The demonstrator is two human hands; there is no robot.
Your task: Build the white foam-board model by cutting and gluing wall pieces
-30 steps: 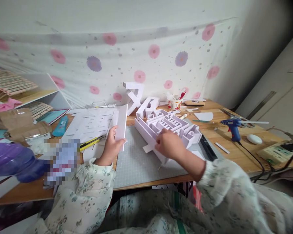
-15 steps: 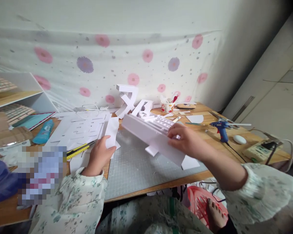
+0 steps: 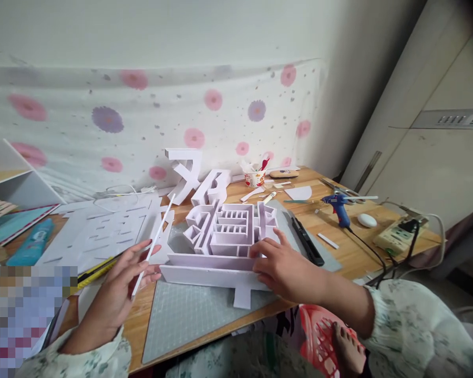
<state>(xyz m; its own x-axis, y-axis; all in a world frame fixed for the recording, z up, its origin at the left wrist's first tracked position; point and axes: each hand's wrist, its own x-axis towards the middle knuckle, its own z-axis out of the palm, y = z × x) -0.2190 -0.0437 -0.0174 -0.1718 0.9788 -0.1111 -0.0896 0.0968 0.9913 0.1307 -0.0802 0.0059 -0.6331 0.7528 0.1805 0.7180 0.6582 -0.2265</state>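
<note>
On the grey cutting mat [image 3: 181, 315] lies a white hollow foam-board character [image 3: 213, 275], its open side up with many thin inner walls showing. My right hand [image 3: 287, 265] is at its right front, fingers bent over the long front wall. To the left, my left hand [image 3: 120, 283] holds a white foam-board strip [image 3: 154, 241] between thumb and fingers. The strip is tilted and seen nearly edge-on, just left of the character. A black utility knife [image 3: 305, 239] lies on the mat beyond my right hand.
Two finished-looking white characters [image 3: 185, 170] are behind. A blue glue gun [image 3: 341, 212], a power strip [image 3: 400, 233] and cords occupy the table's right. Cut white sheets [image 3: 106, 231], a yellow cutter [image 3: 96, 273] and a blue tube [image 3: 31, 244] are at left.
The large character has gone from tilted and raised to lying on the mat. My left hand has lifted the strip and turned it edge-on. The view has shifted, revealing the black knife.
</note>
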